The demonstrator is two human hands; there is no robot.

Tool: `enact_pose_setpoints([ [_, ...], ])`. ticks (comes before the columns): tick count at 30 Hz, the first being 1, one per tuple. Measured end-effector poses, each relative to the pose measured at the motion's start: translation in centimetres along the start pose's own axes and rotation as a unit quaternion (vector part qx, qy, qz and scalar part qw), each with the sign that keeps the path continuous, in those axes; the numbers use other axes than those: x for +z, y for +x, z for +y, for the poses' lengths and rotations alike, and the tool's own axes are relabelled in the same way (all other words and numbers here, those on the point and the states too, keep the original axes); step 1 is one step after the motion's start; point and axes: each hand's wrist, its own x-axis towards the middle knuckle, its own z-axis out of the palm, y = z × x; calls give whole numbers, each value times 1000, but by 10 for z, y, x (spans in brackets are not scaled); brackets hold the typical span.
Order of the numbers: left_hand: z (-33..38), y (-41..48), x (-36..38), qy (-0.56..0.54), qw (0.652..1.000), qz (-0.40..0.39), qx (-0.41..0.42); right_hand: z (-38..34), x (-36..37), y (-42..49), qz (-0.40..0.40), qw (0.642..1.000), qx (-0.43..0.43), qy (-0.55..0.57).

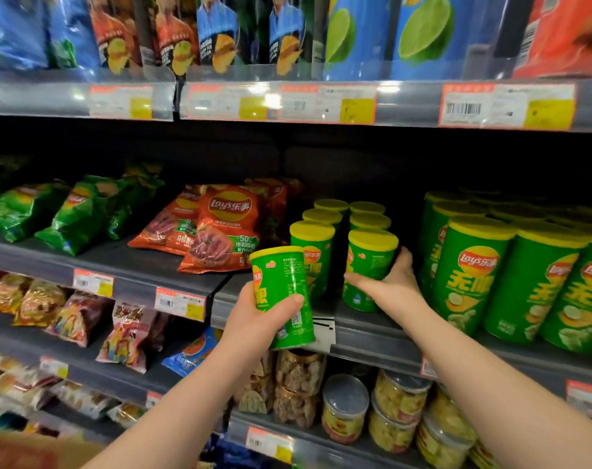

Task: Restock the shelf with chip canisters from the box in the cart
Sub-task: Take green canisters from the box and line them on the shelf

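gripping the held canister (282,296) round its lower half, the left hand (254,319) holds it up in front of the shelf (274,328) lip, tilted a little with the lid toward eleven o'clock, not yet set down. at its ten o'clock the orange chip bags (220,231) slump near the front of their section; a loose swing toward nine o'clock could, i judge, knock the front bag off.

at the held canister's two o'clock stands the front-left canister (313,258), head of a row running back toward twelve o'clock. they look close, so pushing in at a slant could clip it and rock the row behind, these being narrow tubes on small bases. the held one also shows its small-print side outward and may end up shelved facing the wrong way.

across a dark gap at three o'clock, the front-right canister (370,265) is clasped by the right hand (389,286), thumb across its front and fingers round the far side. it sits near the lip; dragged toward six o'clock it could drop. with both hands full, nothing is free to catch a topple. the tall canisters (470,275) crowd the hand's three o'clock side, where the knuckles could bump them. the box and cart i cannot make out.
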Motion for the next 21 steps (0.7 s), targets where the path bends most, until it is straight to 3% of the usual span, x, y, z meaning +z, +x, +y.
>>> enact_pose_setpoints([
  [9, 4, 10, -18, 15, 999, -39, 10, -7, 9, -6, 51, 998, 37, 5],
  [21, 1, 11, -36, -10, 998, -56, -5, -13, 14, -3, 33, 996, 75, -37],
])
